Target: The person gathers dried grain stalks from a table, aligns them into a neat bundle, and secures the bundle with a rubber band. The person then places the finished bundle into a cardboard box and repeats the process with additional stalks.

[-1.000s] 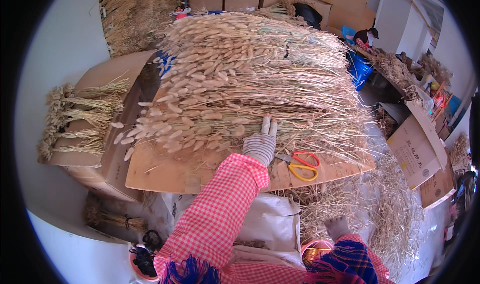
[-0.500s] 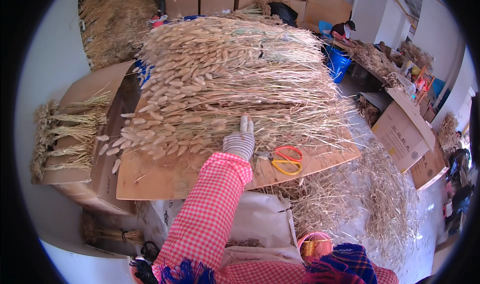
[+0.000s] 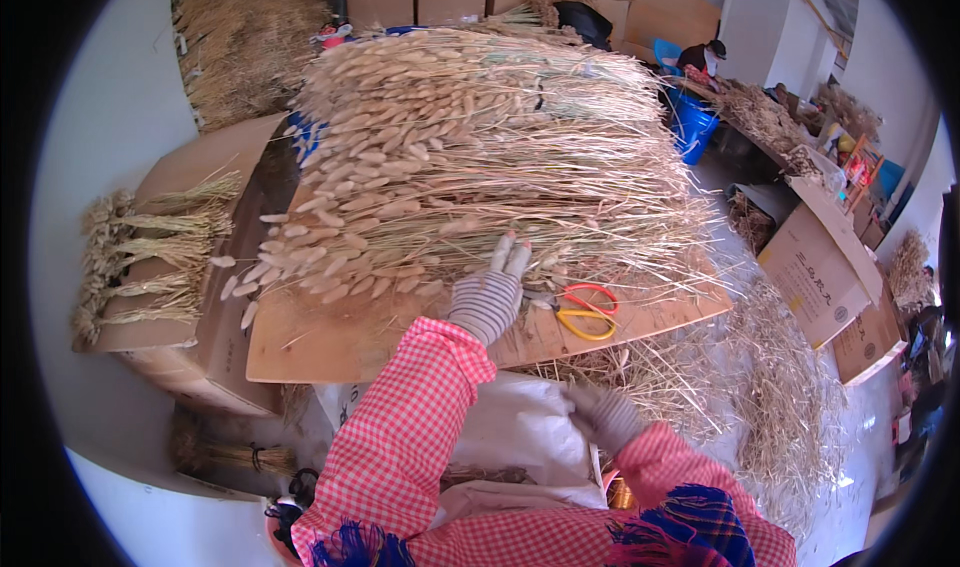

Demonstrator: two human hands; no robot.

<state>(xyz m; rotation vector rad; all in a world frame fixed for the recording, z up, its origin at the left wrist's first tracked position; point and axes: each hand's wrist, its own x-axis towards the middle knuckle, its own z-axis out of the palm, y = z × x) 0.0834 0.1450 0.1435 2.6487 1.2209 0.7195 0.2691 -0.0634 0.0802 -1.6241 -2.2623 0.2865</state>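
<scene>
Reaching forward with the left hand [image 3: 488, 295], clad in a grey-and-white striped knit glove [image 3: 482, 305], with two straight, slightly parted fingers laid on the near edge of a broad heap of loose, beige, fluffy-headed dried grass stalks [image 3: 480, 157]; unable to tell of any grip underneath, with the thumb hidden; slanting the left arm up from below in a red-and-white checked sleeve [image 3: 405, 417]; bending the right arm low before the body, with the right hand [image 3: 608, 419] (too blurred to judge as closed or open) over crumpled white sheeting [image 3: 520, 422], below the edge of the brown wooden tabletop [image 3: 330, 335]. Just beside the left hand, see metal scissors [image 3: 580, 313] with one red and one yellow handle, lying unheld; farther left, note straw-coloured bunches [image 3: 170, 257] set apart on a brown cardboard box [image 3: 215, 372]; judging by those, some bunching already done, but far more left loose across the tabletop.
</scene>
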